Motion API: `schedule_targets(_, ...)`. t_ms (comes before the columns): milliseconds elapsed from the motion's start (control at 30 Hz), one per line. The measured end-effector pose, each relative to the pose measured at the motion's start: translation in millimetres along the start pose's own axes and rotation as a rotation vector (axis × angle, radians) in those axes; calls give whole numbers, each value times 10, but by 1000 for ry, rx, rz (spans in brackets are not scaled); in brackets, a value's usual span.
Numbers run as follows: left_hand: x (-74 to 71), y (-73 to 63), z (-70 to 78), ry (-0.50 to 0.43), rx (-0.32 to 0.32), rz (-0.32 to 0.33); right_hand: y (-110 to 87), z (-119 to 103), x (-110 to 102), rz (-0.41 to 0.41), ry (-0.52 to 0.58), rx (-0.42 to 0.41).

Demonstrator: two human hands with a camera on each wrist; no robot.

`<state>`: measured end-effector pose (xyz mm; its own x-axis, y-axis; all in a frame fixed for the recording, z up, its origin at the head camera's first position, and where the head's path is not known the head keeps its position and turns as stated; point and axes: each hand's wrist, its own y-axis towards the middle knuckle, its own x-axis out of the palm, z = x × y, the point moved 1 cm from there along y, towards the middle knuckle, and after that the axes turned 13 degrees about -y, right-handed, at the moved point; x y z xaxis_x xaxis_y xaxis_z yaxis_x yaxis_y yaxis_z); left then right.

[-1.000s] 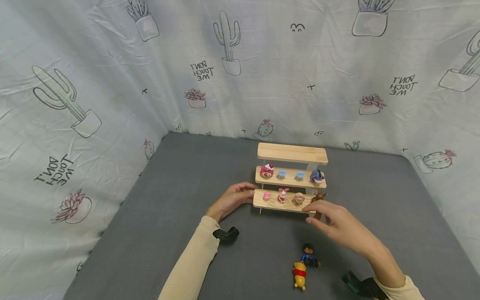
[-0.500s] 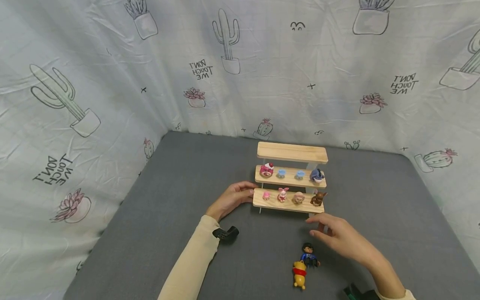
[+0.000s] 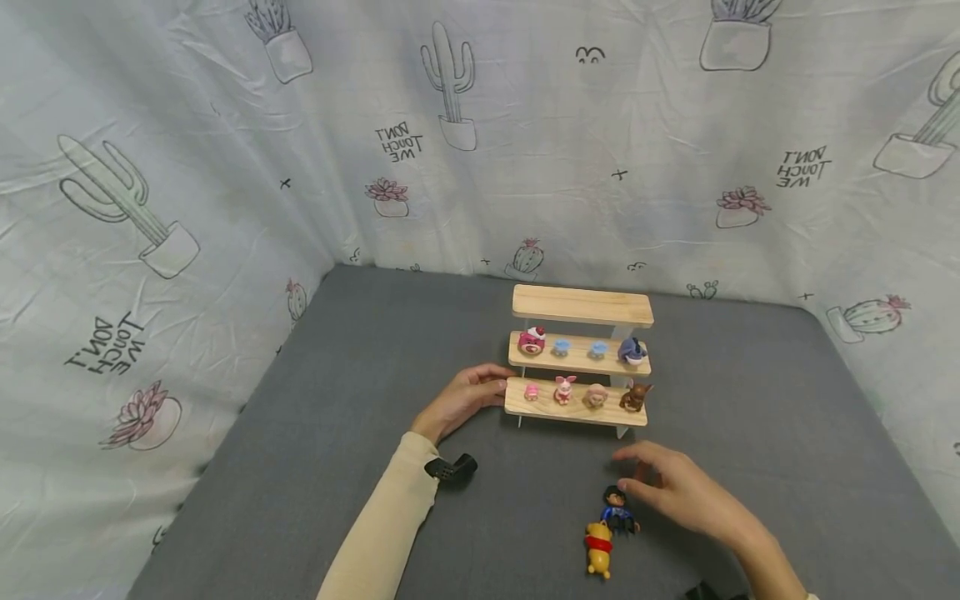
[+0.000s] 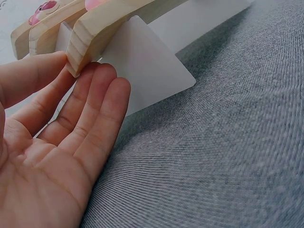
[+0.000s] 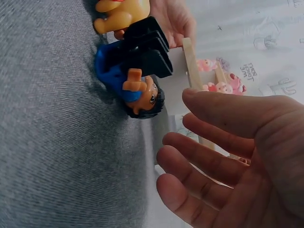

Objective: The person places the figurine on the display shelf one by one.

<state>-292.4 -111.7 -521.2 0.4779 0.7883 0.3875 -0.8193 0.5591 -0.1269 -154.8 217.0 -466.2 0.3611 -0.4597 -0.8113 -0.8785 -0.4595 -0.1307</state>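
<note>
My left hand [image 3: 468,400] pinches the left end of the lowest board on a three-tier wooden display shelf [image 3: 581,306], thumb on one side and fingers beneath, as the left wrist view shows. Holding nothing, my right hand [image 3: 678,492] hovers with loosely bent fingers beside a toy man figure [image 3: 617,510] in blue and black. The right wrist view shows that figure [image 5: 116,71] lying on the cloth, apart from the fingers. Below it lies a yellow bear figure [image 3: 598,550] with a red shirt.
The lowest board bears a small pink figure [image 3: 531,392], a pink piglet figure [image 3: 564,390], a beige head [image 3: 596,396] and a brown figure [image 3: 635,396]. On the middle board are a pink bear [image 3: 532,341], two blue pieces and a blue donkey [image 3: 632,351]. A patterned curtain [image 3: 547,125] hangs behind.
My right hand has drawn back from the brown figure on the lowest board, which now shows fully, and has come down toward the toy man. My left hand stays at the shelf.
</note>
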Motion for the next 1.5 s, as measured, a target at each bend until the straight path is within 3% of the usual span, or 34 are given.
schedule_targets(367,-5,14,-18,1,-16,28,-18,44,59,13,-12,16)
schedule_targets(1267,-11,35,-25,-14,-13,20,-10,87,134,-67,-13,4)
schedule_targets(1500,-7,26,-18,-17,-8,16,-11,76,144,-34,-29,-2)
